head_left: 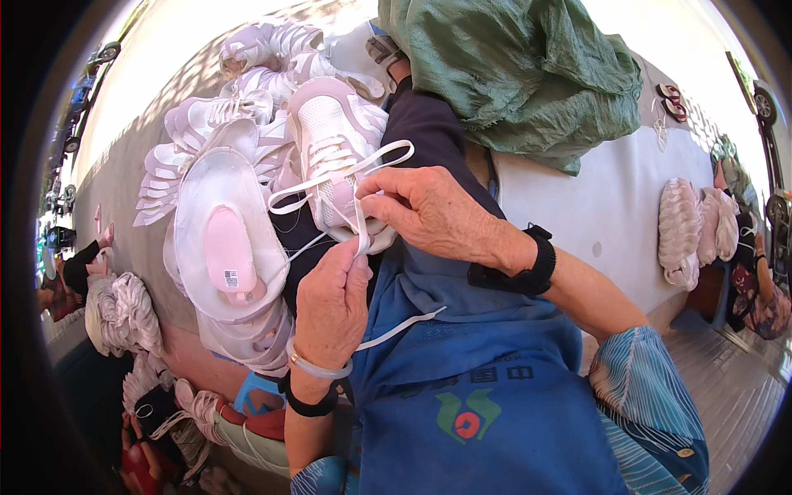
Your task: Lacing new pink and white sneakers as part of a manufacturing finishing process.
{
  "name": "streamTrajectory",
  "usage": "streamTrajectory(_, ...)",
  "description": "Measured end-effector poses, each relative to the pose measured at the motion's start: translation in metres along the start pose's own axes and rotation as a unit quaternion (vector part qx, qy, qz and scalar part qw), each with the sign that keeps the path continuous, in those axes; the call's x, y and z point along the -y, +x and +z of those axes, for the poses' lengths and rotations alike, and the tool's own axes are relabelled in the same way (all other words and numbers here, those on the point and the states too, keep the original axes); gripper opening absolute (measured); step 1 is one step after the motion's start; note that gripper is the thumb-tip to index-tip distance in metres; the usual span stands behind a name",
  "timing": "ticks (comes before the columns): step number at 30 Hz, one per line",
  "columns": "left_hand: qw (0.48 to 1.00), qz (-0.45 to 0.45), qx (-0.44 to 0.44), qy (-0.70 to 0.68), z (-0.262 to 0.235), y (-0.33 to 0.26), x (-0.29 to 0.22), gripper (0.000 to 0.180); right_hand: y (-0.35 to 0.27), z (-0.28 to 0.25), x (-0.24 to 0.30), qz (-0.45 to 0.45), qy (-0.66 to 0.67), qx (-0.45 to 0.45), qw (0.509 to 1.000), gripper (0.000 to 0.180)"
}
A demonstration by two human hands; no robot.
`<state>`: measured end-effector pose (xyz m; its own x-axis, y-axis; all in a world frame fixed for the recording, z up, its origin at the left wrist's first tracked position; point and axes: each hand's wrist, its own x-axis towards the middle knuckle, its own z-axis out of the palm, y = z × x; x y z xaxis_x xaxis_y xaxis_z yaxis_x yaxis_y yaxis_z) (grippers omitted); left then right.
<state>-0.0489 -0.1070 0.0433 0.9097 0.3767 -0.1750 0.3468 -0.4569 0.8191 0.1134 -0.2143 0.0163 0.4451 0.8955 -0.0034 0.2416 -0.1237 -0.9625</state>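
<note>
A white and pale mauve sneaker (323, 111) rests on my lap, its toe pointing away from me. Its white shoelace (360, 221) makes loose loops to both sides near the tongue. My left hand (332, 301) pinches the lace below the shoe opening, thumb against fingers. From the right, my right hand (450, 213) curls its fingertips onto the same lace by the tongue. A loose lace end lies across my blue apron (495, 363). Beside the sneaker, on its left, lies a clear white shoe-shaped piece with a pink insole pad (228, 247).
Many similar sneakers (219, 115) are piled at the far left. A green cloth sack (511, 74) bulges at the far right, above a pale board (569, 206). Stacked pale shoes (679, 235) stand at the right. A blue stool (257, 392) is lower left. Other people sit at both edges.
</note>
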Motion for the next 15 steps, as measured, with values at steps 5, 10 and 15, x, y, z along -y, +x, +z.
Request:
streamTrajectory(5, 0.993, 0.077, -0.017, 0.088, 0.023, -0.004, 0.0, 0.018, 0.02, 0.015, 0.007, 0.088, -0.079, 0.111, 0.987, 0.038)
streamTrajectory(10, 0.995, 0.077, -0.042, 0.047, 0.022, -0.007, 0.01, 0.018, 0.021, 0.023, -0.005, 0.12, -0.028, 0.166, 0.978, 0.036)
streamTrajectory(15, 0.997, 0.055, -0.05, 0.035, 0.006, -0.014, 0.017, 0.019, 0.019, 0.021, 0.014, 0.165, -0.147, 0.067, 0.973, 0.029)
